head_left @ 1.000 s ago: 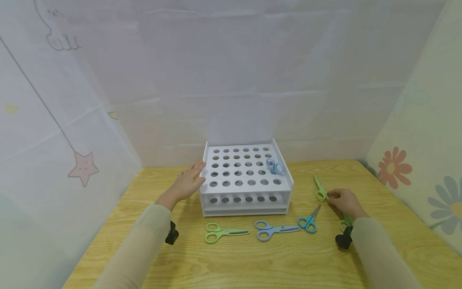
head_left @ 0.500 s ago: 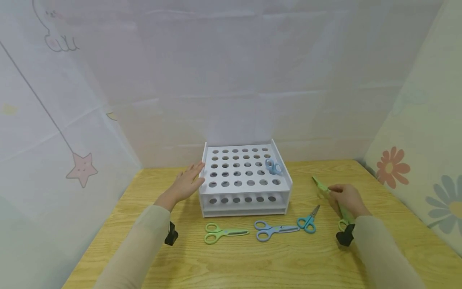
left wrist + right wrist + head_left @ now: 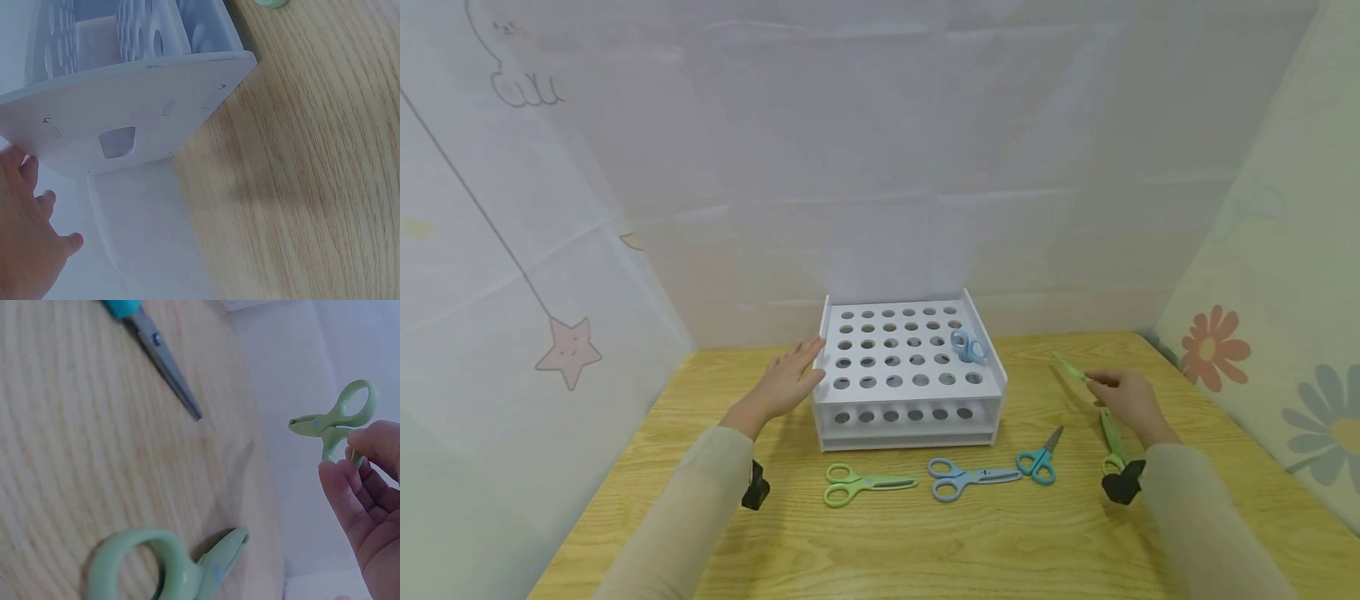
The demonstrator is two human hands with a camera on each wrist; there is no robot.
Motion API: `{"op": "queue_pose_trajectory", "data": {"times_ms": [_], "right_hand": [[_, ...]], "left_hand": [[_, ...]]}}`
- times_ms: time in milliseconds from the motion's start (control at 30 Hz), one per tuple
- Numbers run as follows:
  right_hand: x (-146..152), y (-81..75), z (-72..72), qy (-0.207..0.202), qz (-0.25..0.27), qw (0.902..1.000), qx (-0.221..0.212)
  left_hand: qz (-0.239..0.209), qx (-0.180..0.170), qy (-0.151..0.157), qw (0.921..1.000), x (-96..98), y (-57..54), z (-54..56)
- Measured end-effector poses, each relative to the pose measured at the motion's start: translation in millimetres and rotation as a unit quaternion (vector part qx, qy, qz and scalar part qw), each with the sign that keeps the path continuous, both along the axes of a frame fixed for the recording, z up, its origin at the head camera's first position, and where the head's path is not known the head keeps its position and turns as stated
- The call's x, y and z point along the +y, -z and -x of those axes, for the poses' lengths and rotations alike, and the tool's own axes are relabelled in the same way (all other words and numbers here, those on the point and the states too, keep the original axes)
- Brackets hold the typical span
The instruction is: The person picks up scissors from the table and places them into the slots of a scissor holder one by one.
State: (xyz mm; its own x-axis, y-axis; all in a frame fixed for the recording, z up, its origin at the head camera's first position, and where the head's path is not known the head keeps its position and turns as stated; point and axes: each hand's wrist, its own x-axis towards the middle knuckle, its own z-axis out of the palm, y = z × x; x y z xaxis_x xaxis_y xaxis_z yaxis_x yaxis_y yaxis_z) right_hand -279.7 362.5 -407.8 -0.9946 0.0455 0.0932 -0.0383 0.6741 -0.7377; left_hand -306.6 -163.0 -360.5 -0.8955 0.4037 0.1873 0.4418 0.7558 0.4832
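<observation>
While our straight-fingered left hand [image 3: 782,383] is touching the mid-frame rack [image 3: 910,400], our right hand [image 3: 1127,402] is pinching scissors [image 3: 322,424].
We're holding them at right-of-frame.

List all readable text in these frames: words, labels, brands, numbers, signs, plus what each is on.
None legible in any view.
Periwinkle scissors: small dark mark on the blade, too small to read.
Held green scissors, in the right hand: bluish spot near the pivot, too blurred to read.
Lower green scissors, right wrist view: similar spot, also unreadable.
</observation>
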Motion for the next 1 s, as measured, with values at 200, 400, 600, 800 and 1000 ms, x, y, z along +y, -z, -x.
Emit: {"op": "queue_pose_trajectory", "data": {"times_ms": [200,400,600,800,1000], "right_hand": [[-5.0,-12.3,-0.4,0.0,0.006,0.9998,0.018],[-10.9,-22.1,1.1,0.003,0.003,0.999,0.044],[-17.7,-30.5,1.1,0.006,0.005,0.9986,0.053],[-25.5,-42.2,2.0,0.009,0.02,0.9978,0.062],[-33.7,-51.9,2.2,0.011,0.013,0.9963,0.085]], "left_hand": [[0.001,0.001,0.001,1.0,0.0,0.3,-0.3],[0.0,0.003,0.001,1.0,-0.3,1.2,0.7],[0.002,-0.003,-0.001,1.0,0.4,-1.1,-0.4],[0.003,-0.001,0.001,1.0,0.2,-1.3,-0.6],[0.003,-0.003,0.0,1.0,0.4,-1.8,-1.6]]}}
